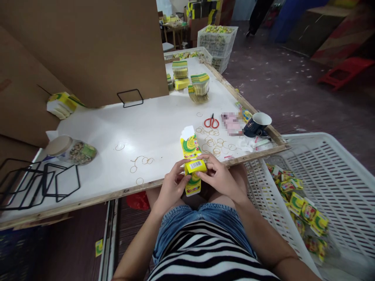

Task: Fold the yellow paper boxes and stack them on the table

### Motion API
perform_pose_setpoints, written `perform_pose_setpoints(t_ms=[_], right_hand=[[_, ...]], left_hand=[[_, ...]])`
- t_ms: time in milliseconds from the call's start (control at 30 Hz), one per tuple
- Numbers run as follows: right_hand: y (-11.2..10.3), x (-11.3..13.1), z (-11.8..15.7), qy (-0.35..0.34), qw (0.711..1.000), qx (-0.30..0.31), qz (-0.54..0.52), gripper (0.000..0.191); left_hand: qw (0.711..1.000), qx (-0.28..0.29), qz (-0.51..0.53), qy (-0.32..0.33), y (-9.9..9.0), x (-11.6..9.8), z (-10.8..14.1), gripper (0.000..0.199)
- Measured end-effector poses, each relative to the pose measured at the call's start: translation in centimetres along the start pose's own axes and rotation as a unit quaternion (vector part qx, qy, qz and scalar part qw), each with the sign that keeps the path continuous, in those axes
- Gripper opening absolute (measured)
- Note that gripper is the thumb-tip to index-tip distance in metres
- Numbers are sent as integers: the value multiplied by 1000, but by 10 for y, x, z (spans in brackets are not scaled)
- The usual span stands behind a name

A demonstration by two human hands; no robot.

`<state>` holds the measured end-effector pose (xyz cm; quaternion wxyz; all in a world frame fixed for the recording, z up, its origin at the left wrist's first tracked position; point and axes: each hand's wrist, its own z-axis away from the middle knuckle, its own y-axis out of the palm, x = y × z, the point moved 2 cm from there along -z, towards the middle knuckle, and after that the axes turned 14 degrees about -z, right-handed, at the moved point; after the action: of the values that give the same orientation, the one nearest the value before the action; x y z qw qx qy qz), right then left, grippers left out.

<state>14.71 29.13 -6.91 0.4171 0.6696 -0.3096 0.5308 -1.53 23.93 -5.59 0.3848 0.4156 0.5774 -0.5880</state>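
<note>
Over the table's front edge, both of my hands hold one yellow and green printed carton [191, 145], partly unfolded, with a barcode panel facing up. My left hand [175, 183] pinches its left side between thumb and fingers. On the right side, my right hand [218, 175] grips the carton near the barcode, thumb below and fingers above. The white end flaps stand out at the carton's far end. Thin rubber bands [216, 151] lie scattered to the right of it, with red-handled scissors [211, 122] behind them.
Stacks of flat cartons [200, 85] stand farther back. A dark mug [258, 124] is at the right edge. At the left are a jar [77, 151] and black wire frames [61, 182]. A white basket [336, 171] with filled yellow packs sits at the right.
</note>
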Motion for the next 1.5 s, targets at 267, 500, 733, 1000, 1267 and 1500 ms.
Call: perform_pose_setpoints(t_ms=[267, 500, 733, 1000, 1267, 1500], right_hand=[[0, 7, -1, -30, 992, -21, 123, 28], [2, 9, -3, -46, 994, 9, 94, 33], [-14, 1, 12, -94, 993, -70, -6, 20], [-83, -8, 29, -255, 821, -435, -266, 33], [-37, -38, 6, -13, 909, -261, -325, 27], [-14, -30, -5, 10, 914, -205, -349, 28]], left_hand=[[999, 30, 33, -10, 3, -2, 1, 41], [997, 7, 76, -18, -5, -12, -3, 49], [997, 55, 48, 8, 14, -17, -9, 45], [972, -187, -131, 56, -2, 25, -72, 44], [956, -174, -233, -51, -16, 54, -81, 33], [949, -173, -260, -50, -30, 50, -73, 37]])
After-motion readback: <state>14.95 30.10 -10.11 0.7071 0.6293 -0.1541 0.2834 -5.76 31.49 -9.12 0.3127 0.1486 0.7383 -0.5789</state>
